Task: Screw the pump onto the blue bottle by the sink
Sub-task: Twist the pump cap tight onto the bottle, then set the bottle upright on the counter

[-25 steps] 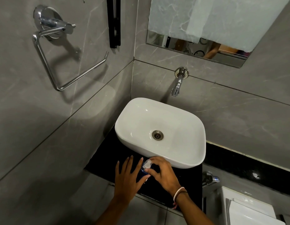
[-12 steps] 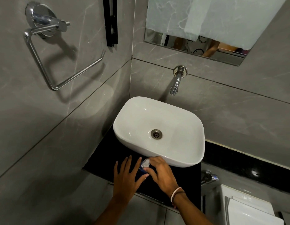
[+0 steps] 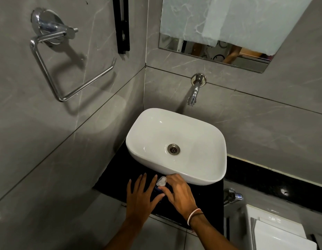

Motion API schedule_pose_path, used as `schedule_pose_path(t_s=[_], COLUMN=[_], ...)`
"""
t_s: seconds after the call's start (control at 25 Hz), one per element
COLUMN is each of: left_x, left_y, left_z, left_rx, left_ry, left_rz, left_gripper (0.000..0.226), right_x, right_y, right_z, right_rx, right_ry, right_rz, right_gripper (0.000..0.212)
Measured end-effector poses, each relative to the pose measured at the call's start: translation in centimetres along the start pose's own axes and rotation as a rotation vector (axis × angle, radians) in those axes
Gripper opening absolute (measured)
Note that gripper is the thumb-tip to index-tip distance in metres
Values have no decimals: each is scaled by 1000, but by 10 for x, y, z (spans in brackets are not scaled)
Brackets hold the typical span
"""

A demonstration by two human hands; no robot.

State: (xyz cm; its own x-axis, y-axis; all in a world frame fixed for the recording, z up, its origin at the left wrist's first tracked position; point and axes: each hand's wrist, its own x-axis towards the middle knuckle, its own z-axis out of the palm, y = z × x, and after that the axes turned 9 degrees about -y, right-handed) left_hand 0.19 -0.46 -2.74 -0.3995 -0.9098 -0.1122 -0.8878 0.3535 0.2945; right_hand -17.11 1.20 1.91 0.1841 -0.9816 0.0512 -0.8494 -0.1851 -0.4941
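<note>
A small blue bottle [image 3: 157, 188] stands on a black counter [image 3: 113, 179], right in front of the near rim of a white countertop basin [image 3: 198, 170]. Only a sliver of its blue body shows between two bare hands. On top of it sits a clear plastic pump [image 3: 162, 181], its head pointing up and slightly left.

The left hand [image 3: 140, 197] wraps the bottle from the left side. Its fingers are spread and extended forward, the thumb curling around the near side of the bottle, so it holds the bottle with a loose, open-fingered grip. The right hand [image 3: 180, 193] comes in from the right and sits over the pump. Its fingertips are pinched together around the pump's collar, with the thumb on the near side. A pale band and a thin dark band circle the right wrist [image 3: 193, 216].

The basin is rounded and rectangular, with a metal drain [image 3: 173, 149] in the middle. Above it, a chrome spout [image 3: 193, 94] projects from the grey tiled wall. A mirror [image 3: 219, 53] hangs higher up, its upper part covered by a pale sheet. On the left wall is a chrome towel ring [image 3: 70, 76] and a black vertical fitting [image 3: 122, 24]. At lower right are a small chrome valve [image 3: 233, 196] and the white lid of a toilet tank [image 3: 275, 231].
</note>
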Motion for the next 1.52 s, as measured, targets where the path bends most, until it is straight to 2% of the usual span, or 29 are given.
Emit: schedule_pose_path(t_s=[0.08,0.16,0.2,0.28,0.48,0.84,1.0,1.16,1.24,1.32,1.44,1.52], left_x=[-1,-2,-3,-2,-1,1,1,0,-3,-3,2,10], left_y=[1,2,2,3,2,-1,0,3,5,2,-7,-11], left_z=[-1,-1,-2,-1,2,9,8,4,2,5,6,2], left_rx=[8,16,17,13,29,30,23,5,-72,-248,-726,-1007], left_ry=[-7,-10,-4,14,29,67,64,85,76,99,40,-35], left_rz=[-19,-30,-30,-17,-10,1,-7,-3,-2,46,84,-44], left_gripper=[69,68,68,67,69,76,78,75,75,76,59,47], right_x=[-3,-7,-7,-5,3,1,-1,-13,-23,-31,-33,-29], right_y=[-1,-6,-10,-17,-26,-25,-22,-11,-2,8,15,11], right_z=[-1,-3,-4,-6,-12,-18,-19,-25,-23,-18,-6,2], right_rx=[86,179,188,119,64,93,106,155,241,408,667,927], right_ry=[0,78,114,140,116,51,34,102,110,113,42,-37], right_rz=[54,117,130,129,124,78,96,135,187,288,507,637], right_gripper=[49,71,71,58,35,34,47,57,51,39,36,36])
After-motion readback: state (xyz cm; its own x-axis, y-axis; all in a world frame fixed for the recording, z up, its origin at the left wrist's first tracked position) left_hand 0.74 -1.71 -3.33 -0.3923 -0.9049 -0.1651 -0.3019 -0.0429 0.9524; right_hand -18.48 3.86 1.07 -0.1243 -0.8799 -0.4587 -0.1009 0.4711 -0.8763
